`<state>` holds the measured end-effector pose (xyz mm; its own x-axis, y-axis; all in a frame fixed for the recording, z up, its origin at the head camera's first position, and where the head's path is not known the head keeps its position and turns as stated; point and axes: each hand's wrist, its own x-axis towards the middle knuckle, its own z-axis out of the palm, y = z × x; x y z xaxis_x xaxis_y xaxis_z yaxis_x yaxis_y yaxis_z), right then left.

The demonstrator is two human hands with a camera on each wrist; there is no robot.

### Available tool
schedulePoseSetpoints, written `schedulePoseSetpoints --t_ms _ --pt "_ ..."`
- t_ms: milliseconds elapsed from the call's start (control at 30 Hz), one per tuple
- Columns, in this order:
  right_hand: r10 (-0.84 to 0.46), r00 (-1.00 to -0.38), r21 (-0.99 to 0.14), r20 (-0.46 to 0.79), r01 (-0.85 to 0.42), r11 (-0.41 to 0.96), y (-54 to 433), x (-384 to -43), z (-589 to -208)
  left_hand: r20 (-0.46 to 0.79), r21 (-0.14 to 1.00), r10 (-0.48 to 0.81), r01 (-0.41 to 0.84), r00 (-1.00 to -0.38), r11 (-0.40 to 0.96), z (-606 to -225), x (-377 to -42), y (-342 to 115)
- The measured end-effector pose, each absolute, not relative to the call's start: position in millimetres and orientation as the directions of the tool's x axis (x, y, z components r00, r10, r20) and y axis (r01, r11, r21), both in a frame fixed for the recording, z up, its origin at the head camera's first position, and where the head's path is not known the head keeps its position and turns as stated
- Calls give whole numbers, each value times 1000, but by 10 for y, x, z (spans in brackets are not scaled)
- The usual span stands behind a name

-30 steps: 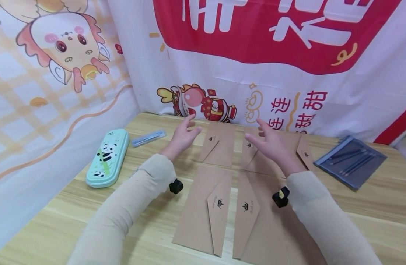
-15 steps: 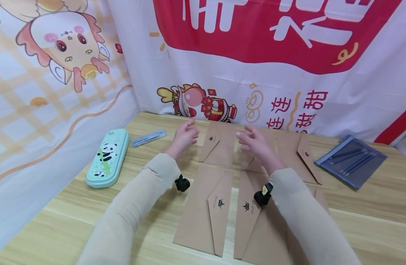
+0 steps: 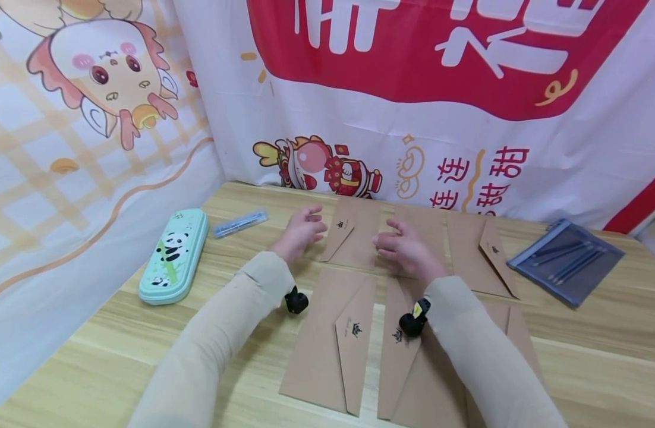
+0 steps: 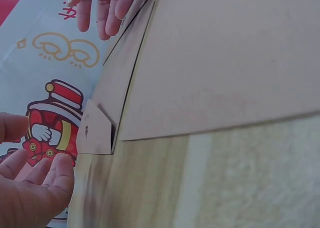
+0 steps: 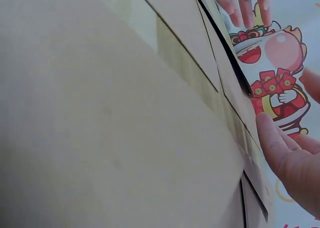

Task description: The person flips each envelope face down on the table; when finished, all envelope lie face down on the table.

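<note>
Brown paper envelopes lie flat on the table in two rows. The back row has a left envelope (image 3: 362, 238), a middle one (image 3: 426, 223) and a right one (image 3: 469, 255). Nearer lie a left envelope (image 3: 317, 351) and a middle envelope (image 3: 431, 386), with a third partly hidden under the right forearm. Crown prints mark several flaps. My left hand (image 3: 301, 232), fingers relaxed and empty, hovers left of the back-left envelope. Facing it, my right hand (image 3: 405, 246) is over the back-middle envelope, also empty with loose fingers. Both wrist views show empty space between fingers and thumb.
A mint panda pencil case (image 3: 173, 255) and a slim blue clear case (image 3: 241, 224) lie at the left. A blue mesh zip pouch (image 3: 568, 261) with pencils inside lies at the right. Printed cloth (image 3: 327, 119) hangs along the table's back edge.
My right hand has moved left and toward me, uncovering more of the back-middle and back-right envelopes. My left hand has come slightly nearer. The envelopes have stayed in place.
</note>
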<state>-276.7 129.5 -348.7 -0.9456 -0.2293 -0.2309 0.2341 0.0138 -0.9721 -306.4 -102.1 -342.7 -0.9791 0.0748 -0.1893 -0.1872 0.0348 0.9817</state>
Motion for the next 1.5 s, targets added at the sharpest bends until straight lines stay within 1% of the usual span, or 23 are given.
schedulePoseSetpoints --t_ms 133,333,500,600,1033,1233,1367,1500 --pt "-222 -940 -965 -259 260 25 1266 -2789 -3522 -220 975 87 -215 -972 62 -3463 -3050 -1003" --pt "-173 -941 -955 -291 274 114 1243 -2790 -3537 -222 969 121 -205 -967 140 -3496 -3021 -977" --pt "-203 -944 -963 -260 238 126 1220 -2776 -3540 -197 963 122 -169 -973 210 -3513 -3017 -949" --pt "-214 -944 -965 -250 227 130 1207 -2779 -3538 -202 956 108 -172 -973 239 -3510 -3014 -925" --pt "-157 -945 -951 -286 260 164 1161 -2842 -3535 -235 955 26 -226 -972 189 -3497 -3034 -883" --pt "-161 -941 -950 -297 274 148 1141 -2842 -3535 -213 969 28 -208 -977 131 -3544 -3024 -892" --pt "-167 -940 -951 -297 277 135 1125 -2848 -3537 -181 980 6 -179 -984 91 -3576 -3017 -910" --pt "-172 -938 -949 -300 275 155 1089 -2836 -3511 -151 984 -30 -153 -988 94 -3596 -3024 -942"
